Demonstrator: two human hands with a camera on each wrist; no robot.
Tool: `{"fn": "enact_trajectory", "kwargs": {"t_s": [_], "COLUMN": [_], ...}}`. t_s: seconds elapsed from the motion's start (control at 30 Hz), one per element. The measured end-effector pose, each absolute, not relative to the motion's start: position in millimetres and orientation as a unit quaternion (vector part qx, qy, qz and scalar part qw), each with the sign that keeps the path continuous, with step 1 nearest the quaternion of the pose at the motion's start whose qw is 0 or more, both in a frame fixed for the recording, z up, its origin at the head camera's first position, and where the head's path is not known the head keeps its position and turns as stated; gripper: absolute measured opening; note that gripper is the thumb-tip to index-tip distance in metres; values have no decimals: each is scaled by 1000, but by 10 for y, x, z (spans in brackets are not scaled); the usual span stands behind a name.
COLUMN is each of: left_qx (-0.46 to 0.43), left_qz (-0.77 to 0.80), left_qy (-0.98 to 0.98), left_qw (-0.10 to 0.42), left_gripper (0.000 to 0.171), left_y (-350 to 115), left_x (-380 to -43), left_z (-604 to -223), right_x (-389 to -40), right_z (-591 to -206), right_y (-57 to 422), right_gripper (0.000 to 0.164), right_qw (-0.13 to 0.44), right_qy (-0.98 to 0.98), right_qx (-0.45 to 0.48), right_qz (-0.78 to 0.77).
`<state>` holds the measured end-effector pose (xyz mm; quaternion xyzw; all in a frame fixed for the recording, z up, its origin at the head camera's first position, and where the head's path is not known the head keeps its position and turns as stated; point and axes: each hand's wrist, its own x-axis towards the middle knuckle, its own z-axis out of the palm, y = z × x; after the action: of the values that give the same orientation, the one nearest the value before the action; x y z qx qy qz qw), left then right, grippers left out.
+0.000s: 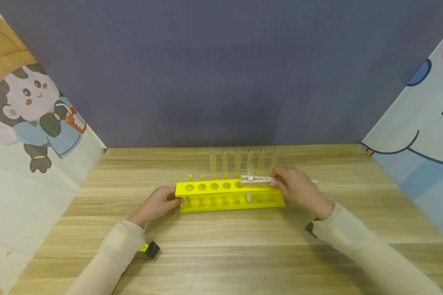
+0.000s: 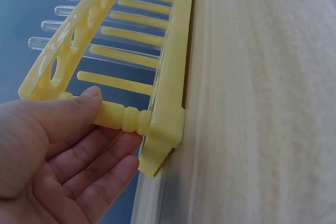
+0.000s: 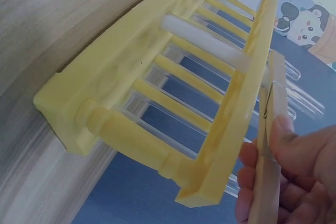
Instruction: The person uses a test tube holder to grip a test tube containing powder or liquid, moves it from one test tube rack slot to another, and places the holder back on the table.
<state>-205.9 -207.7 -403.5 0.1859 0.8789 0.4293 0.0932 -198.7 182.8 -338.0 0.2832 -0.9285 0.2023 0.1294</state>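
A yellow test tube rack (image 1: 206,208) stands on the table. My left hand (image 1: 156,205) grips its left end post (image 2: 113,116) between thumb and fingers. My right hand (image 1: 299,190) holds a wooden test tube clamp (image 3: 266,190) above the rack's right half. The clamp's front end is around a test tube (image 3: 207,40) with white contents in its lower part. That tube passes through a hole in the rack's top board, its bottom close to the lower board; I cannot tell whether it touches. Several clear test tubes (image 1: 213,162) stand upside down on pegs along the back.
Other holes (image 1: 202,187) in the top board's left part hold no tubes. A wood-grain table (image 1: 221,254) lies beneath, with a dark blue-grey panel (image 1: 221,82) behind. Cartoon-printed panels (image 1: 59,135) flank both sides. A black device (image 1: 152,249) sits at the left wrist.
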Motion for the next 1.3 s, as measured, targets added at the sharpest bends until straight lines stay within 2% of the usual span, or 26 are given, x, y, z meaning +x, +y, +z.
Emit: {"fn": "enact_trajectory", "kwargs": {"t_s": [0.9,1.3], "left_qx": [192,190], "left_qz": [429,431], "left_qy": [879,878], "left_qw": [87,89], "left_gripper": [25,26], "left_y": [-2078,-2089], "left_x": [-2040,-2049], "left_z": [-4011,-4037], "right_x": [-1943,-1950], "right_z": [-3158,-3081], "right_y": [1823,1824], "right_gripper": [11,12], "right_qw": [141,172], "right_qy": [-927,-915], "right_qx": [275,295], "right_qz": [212,214]}}
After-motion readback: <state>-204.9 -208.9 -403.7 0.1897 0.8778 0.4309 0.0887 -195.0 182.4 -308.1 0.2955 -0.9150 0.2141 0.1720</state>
